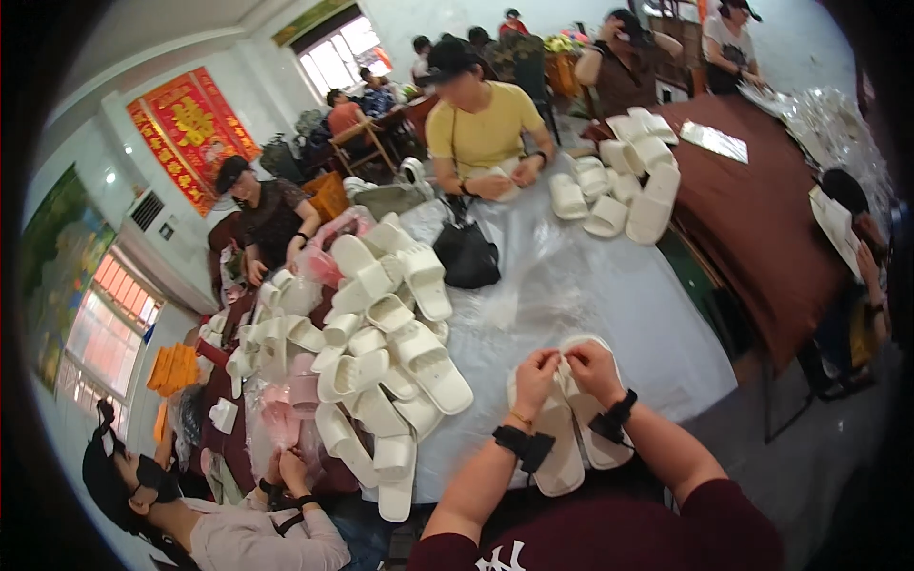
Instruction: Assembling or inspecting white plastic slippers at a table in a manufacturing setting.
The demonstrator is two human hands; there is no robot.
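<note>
A pair of cream-white slippers lies side by side at the near edge of the table, the left slipper (558,464) and the right slipper (602,451) with their heels toward me. Over their front ends, my left hand (535,383) and my right hand (594,371) are close together, fingertips pinched. Whatever is between the fingers, if anything, is too small to make out. Both wrists wear black bands. Left of my hands rises a big heap of white slippers (430,366), some leaning on one another.
Pale plastic sheeting (657,333) covers the table. A black bag (466,255) lies toward the far side, and more white slippers (650,205) are piled far right. Pink slippers (281,419) lie in clear plastic at left. Co-workers sit around; one in yellow (486,124) faces me.
</note>
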